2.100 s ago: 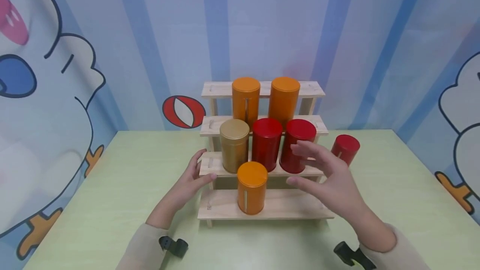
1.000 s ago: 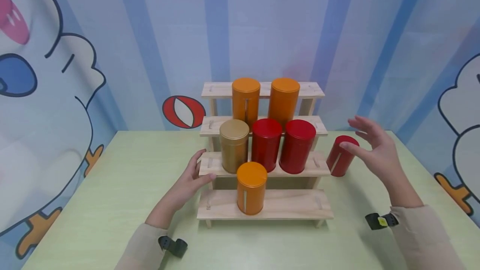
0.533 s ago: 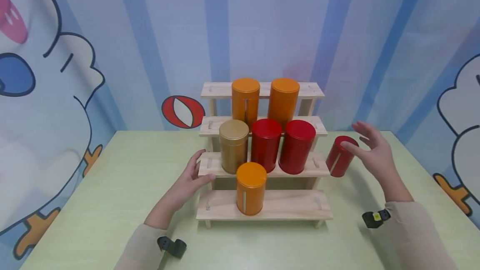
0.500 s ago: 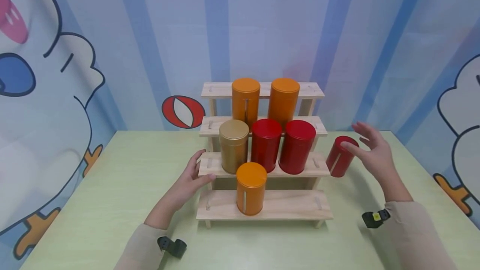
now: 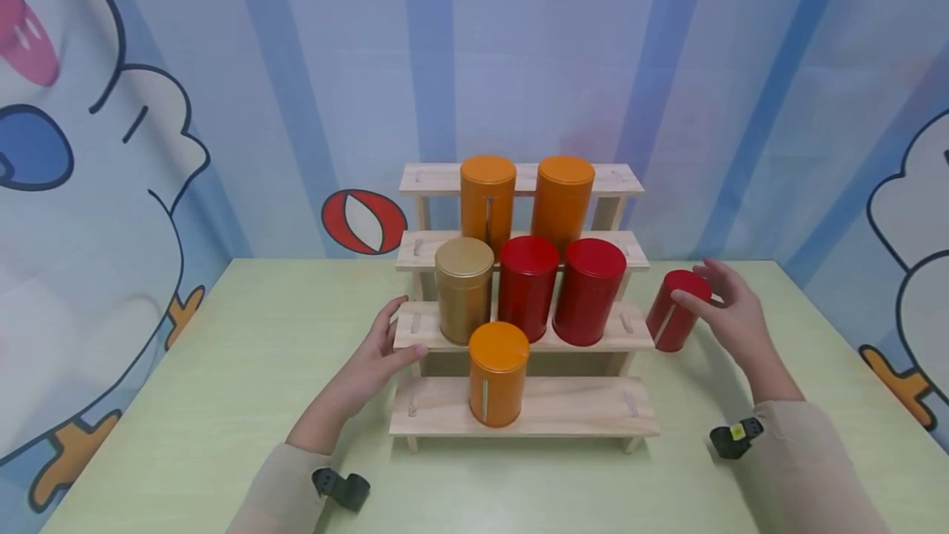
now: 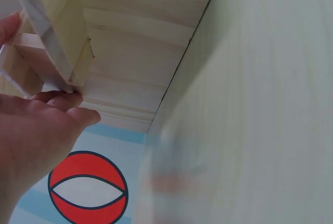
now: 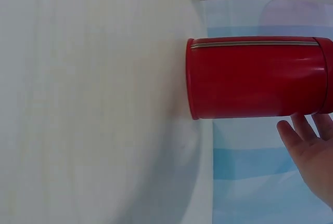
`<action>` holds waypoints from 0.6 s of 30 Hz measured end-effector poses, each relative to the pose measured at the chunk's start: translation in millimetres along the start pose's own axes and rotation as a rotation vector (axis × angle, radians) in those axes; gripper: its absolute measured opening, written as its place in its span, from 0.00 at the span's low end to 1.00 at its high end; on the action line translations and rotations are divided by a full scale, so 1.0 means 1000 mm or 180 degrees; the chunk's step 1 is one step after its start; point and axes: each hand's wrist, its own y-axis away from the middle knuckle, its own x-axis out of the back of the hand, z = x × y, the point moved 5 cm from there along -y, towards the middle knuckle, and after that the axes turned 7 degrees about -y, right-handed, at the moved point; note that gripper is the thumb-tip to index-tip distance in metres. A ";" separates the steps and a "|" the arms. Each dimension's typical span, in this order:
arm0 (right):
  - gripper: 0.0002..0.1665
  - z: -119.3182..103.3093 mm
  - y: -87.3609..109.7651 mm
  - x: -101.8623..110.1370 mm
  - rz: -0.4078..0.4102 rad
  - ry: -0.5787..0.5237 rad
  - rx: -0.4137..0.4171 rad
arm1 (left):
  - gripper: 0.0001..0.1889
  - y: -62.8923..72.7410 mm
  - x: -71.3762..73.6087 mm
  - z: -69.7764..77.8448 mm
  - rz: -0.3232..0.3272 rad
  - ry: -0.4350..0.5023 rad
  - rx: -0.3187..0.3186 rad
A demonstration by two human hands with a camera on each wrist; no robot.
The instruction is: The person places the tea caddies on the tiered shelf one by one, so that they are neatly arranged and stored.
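**A:** Head cam first: what's going on at centre right?

**B:** The right hand is spread open, thumb tip touching the lid of the red tin, which stands on the table just right of the wooden rack. Left hand has relaxed fingers against the rack's left end.

**A:** Left wrist cam?

**B:** Lower left, straight fingers rest on the rack's edge.

**A:** Right wrist?

**B:** Red tin fills the upper right, open fingers just beside it, gripping nothing.

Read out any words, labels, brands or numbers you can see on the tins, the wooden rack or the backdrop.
None can be read.
The tins, like the red tin by the right hand, are plain.
The wooden rack is bare.
The backdrop shows only cartoon drawings.
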 end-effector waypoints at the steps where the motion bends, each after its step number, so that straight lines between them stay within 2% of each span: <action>1: 0.52 0.002 0.000 -0.001 -0.0009 -0.0007 -0.0031 | 0.46 0.000 0.000 0.000 0.0001 -0.0003 0.0002; 18: 0.54 0.023 -0.001 -0.008 -0.0110 -0.0174 -0.0326 | 0.46 0.002 -0.001 0.002 -0.0022 0.0006 -0.0035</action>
